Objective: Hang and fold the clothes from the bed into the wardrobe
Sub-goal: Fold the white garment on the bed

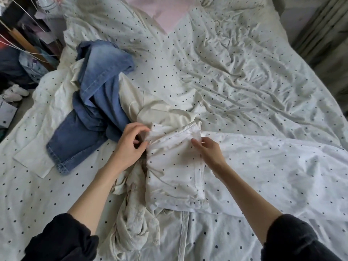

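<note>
White dotted garment lies folded mid-bed, near edge. Bed sheet to the right and beyond is wrinkled, open. Blue jeans heaped left, over a cream garment. Left hand pinches garment's top-left corner; right hand pinches top-right hem, fingers curled. Black sleeves pushed up. No legible writing.

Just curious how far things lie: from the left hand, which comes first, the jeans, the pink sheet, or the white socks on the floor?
From the left hand:
1. Jeans, right beside it, up-left.
2. White socks, far left, on the floor.
3. Pink sheet, at the bed's far end.
</note>
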Tool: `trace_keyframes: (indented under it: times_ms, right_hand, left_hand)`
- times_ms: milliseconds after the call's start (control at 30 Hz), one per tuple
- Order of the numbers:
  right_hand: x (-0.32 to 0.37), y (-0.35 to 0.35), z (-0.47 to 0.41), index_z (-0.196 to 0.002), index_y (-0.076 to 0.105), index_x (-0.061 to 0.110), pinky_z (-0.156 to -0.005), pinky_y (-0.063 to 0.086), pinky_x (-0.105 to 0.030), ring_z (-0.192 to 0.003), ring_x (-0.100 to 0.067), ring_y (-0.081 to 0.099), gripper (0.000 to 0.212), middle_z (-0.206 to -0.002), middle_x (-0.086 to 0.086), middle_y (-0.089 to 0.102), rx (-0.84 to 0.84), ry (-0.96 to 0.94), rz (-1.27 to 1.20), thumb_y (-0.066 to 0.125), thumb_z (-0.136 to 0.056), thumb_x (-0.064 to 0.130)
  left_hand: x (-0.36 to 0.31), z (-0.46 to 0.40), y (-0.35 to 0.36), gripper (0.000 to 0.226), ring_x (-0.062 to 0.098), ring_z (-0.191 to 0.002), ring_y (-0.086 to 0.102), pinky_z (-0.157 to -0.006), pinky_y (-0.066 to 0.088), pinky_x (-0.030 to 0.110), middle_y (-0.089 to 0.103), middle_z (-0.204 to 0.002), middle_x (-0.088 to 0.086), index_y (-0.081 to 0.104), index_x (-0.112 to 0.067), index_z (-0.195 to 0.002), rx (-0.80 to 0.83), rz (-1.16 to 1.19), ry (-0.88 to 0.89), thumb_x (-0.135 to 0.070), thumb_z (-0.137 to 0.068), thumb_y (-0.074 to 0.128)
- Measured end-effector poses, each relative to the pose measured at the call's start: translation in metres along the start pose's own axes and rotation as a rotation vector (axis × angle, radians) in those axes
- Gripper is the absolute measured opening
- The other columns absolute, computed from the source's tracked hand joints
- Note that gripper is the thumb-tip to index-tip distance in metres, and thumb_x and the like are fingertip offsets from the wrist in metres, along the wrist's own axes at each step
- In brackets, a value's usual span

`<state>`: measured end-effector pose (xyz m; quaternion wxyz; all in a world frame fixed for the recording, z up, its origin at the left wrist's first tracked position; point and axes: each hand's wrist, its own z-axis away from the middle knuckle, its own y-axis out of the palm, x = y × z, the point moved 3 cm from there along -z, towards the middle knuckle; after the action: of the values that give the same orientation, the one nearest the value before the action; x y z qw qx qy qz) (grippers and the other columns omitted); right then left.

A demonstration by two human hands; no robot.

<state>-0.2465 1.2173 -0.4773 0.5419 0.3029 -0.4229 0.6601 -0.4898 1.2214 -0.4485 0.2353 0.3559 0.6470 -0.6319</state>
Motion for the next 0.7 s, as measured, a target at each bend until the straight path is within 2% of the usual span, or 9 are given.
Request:
trace_keyframes:
  times_ms: [67, 133, 233, 267, 333, 467, 567, 600, 700]
  right_hand:
    - [-0.007, -0.001, 0.006, -0.099, 0.058, 0.012, -0.067, 0.044, -0.025, -0.081, -0.013, 0.055, 0.022, -0.088, 0.003, 0.058, -0.067, -0.045, 0.027, 0.063, -0.088, 0.031]
    - [-0.015, -0.001, 0.019, -0.113, 0.054, 0.01, -0.081, 0.047, -0.031, -0.096, -0.017, 0.056, 0.036, -0.103, 0.001, 0.057, -0.26, -0.111, 0.157, 0.065, -0.087, 0.032]
    - [-0.027, 0.013, 0.057, -0.107, 0.055, 0.009, -0.077, 0.046, -0.037, -0.095, -0.023, 0.052, 0.037, -0.102, -0.007, 0.057, -0.449, -0.468, 0.51, 0.058, -0.086, 0.04]
    - [-0.032, 0.021, 0.07, -0.104, 0.055, 0.012, -0.075, 0.045, -0.036, -0.094, -0.022, 0.051, 0.036, -0.101, -0.006, 0.058, -0.427, -0.603, 0.618, 0.054, -0.085, 0.043]
    - [-0.044, 0.039, 0.09, -0.109, 0.054, 0.018, -0.082, 0.042, -0.036, -0.101, -0.022, 0.051, 0.039, -0.11, -0.005, 0.058, -0.271, -0.809, 0.773, 0.052, -0.086, 0.049]
    - [-0.063, 0.064, 0.101, -0.138, 0.044, 0.022, -0.106, 0.034, -0.048, -0.133, -0.026, 0.041, 0.065, -0.145, -0.007, 0.043, 0.017, -0.968, 1.053, 0.047, -0.086, 0.062]
    - [-0.069, 0.067, 0.099, -0.138, 0.045, 0.027, -0.106, 0.037, -0.051, -0.135, -0.027, 0.039, 0.064, -0.148, -0.008, 0.039, 0.049, -1.014, 1.127, 0.07, -0.08, 0.037]
    - [-0.071, 0.066, 0.099, -0.138, 0.044, 0.026, -0.108, 0.034, -0.053, -0.137, -0.028, 0.036, 0.065, -0.15, -0.009, 0.036, 0.055, -1.022, 1.133, 0.072, -0.079, 0.028]
    - [-0.081, 0.062, 0.107, -0.138, 0.044, 0.024, -0.107, 0.025, -0.058, -0.141, -0.03, 0.026, 0.053, -0.153, -0.009, 0.025, 0.083, -1.095, 1.122, 0.057, -0.087, 0.016]
  left_hand:
    - [0.01, 0.008, -0.002, 0.045, 0.002, -0.102, 0.05, -0.076, 0.046, 0.012, 0.041, -0.113, -0.025, 0.051, -0.041, -0.096, -0.05, -0.029, 0.006, -0.001, -0.082, 0.066]
    - [0.016, 0.014, 0.001, 0.033, -0.005, -0.1, 0.049, -0.076, 0.043, 0.012, 0.042, -0.112, -0.026, 0.061, -0.03, -0.098, -0.034, -0.055, 0.001, -0.004, -0.081, 0.07]
    - [0.015, 0.016, 0.008, 0.03, -0.001, -0.1, 0.049, -0.08, 0.045, 0.019, 0.047, -0.11, -0.017, 0.066, -0.008, -0.109, -0.023, -0.15, 0.042, -0.009, -0.08, 0.072]
    - [0.013, 0.014, 0.01, 0.028, 0.003, -0.099, 0.051, -0.08, 0.047, 0.023, 0.051, -0.109, -0.01, 0.067, -0.005, -0.108, -0.038, -0.186, 0.056, -0.009, -0.081, 0.071]
    - [0.007, 0.009, 0.014, 0.019, 0.01, -0.091, 0.056, -0.077, 0.051, 0.028, 0.058, -0.105, 0.003, 0.07, -0.002, -0.102, -0.081, -0.229, 0.062, -0.007, -0.084, 0.068]
    - [0.0, 0.001, 0.013, 0.011, 0.018, -0.083, 0.06, -0.075, 0.041, 0.012, 0.065, -0.095, 0.01, 0.071, 0.002, -0.092, -0.113, -0.22, 0.031, 0.0, -0.086, 0.063]
    - [-0.006, -0.006, 0.007, 0.014, 0.019, -0.081, 0.06, -0.071, 0.037, 0.014, 0.068, -0.089, 0.009, 0.068, 0.001, -0.094, -0.153, -0.165, -0.059, 0.0, -0.091, 0.054]
    - [-0.011, -0.01, 0.005, 0.016, 0.019, -0.08, 0.059, -0.069, 0.036, 0.015, 0.067, -0.086, 0.008, 0.067, 0.001, -0.095, -0.163, -0.154, -0.071, -0.001, -0.092, 0.052]
    - [-0.031, -0.034, -0.002, 0.02, 0.015, -0.084, 0.055, -0.072, 0.036, 0.016, 0.062, -0.089, 0.002, 0.066, 0.001, -0.098, -0.199, -0.113, -0.05, -0.001, -0.094, 0.046]
